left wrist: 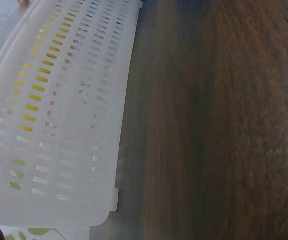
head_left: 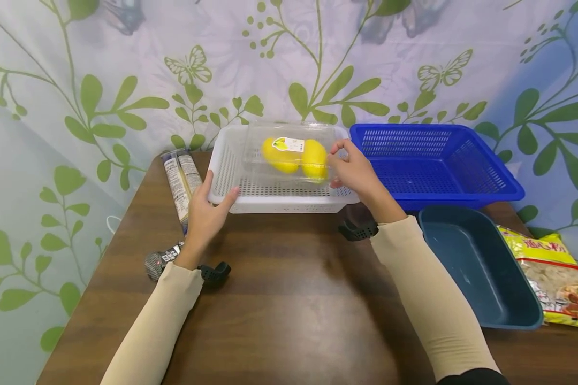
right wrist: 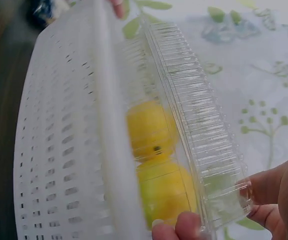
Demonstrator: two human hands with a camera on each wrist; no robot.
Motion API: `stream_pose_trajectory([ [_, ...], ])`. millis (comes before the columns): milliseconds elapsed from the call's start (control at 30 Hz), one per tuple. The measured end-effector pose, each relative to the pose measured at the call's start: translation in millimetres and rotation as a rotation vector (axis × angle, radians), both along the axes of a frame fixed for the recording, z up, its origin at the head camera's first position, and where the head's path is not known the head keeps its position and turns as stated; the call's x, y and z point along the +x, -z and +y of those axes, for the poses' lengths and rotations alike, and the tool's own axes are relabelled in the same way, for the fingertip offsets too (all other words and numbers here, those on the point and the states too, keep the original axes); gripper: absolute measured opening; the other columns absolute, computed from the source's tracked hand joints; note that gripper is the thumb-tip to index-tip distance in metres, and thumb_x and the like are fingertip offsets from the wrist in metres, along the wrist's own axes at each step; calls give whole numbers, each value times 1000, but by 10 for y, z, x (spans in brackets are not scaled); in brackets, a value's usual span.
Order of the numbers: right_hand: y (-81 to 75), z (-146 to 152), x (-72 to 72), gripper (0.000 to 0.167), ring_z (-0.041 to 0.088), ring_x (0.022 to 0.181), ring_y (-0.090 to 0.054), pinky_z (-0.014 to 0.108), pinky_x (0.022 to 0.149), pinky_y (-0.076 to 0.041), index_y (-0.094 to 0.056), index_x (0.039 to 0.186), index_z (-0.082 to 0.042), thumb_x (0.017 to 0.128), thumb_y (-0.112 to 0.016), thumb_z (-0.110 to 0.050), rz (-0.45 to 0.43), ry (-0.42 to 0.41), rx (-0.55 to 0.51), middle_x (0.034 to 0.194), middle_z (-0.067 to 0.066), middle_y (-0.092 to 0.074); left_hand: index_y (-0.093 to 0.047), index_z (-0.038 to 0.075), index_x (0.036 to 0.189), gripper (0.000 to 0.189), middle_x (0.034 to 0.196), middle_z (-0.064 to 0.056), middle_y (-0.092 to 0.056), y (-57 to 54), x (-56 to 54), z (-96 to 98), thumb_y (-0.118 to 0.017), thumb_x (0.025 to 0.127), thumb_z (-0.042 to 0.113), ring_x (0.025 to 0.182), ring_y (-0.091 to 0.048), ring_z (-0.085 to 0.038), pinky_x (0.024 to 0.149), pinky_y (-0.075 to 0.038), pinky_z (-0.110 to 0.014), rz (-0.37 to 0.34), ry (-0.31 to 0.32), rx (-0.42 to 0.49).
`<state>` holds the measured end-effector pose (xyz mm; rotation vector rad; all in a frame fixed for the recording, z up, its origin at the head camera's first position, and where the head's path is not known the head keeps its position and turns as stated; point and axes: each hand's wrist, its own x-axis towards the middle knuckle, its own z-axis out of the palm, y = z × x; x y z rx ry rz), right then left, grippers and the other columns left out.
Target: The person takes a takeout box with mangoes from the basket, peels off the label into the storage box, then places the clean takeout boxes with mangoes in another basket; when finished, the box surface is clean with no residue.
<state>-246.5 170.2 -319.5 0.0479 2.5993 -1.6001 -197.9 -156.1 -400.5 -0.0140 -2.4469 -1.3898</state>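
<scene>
A clear plastic box with two yellow fruits inside and a white label on top sits in the white perforated basket. My right hand pinches the right end of the box; in the right wrist view, fingers lie against its side beside the fruits. At the basket's front left corner, my left hand holds the rim with the thumb over it and the fingers along the outside. The left wrist view shows mostly the basket's slotted side.
A blue perforated basket stands to the right. Before it are a dark teal tub and a yellow food bag. Long packets and a microphone-like thing lie at the left. A patterned curtain hangs behind.
</scene>
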Motion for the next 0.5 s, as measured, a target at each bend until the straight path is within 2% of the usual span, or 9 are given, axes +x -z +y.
stream_pose_trajectory([
  [167, -79, 72, 183, 20, 26, 63, -57, 39, 71, -60, -50, 119, -21, 105, -56, -34, 64, 13, -56, 87, 12, -47, -31, 8, 161, 89, 136, -23, -53, 9, 34, -3, -71, 92, 50, 111, -51, -33, 90, -43, -48, -19, -18, -6],
  [433, -223, 174, 549, 24, 39, 62, -59, 39, 68, -60, -53, 119, -20, 103, -60, -37, 164, 11, -100, 97, 16, -47, -31, 10, 161, 87, 136, -23, -53, 1, 32, 20, -71, 93, 48, 108, -53, -33, 85, -45, -45, -23, -15, -13],
  [500, -244, 187, 641, 25, 37, 60, -59, 39, 66, -60, -53, 119, -20, 103, -60, -37, 179, 16, -114, 97, 15, -48, -31, 10, 161, 85, 135, -24, -53, 5, 35, 21, -71, 94, 44, 108, -54, -33, 86, -45, -45, -19, -16, -13],
])
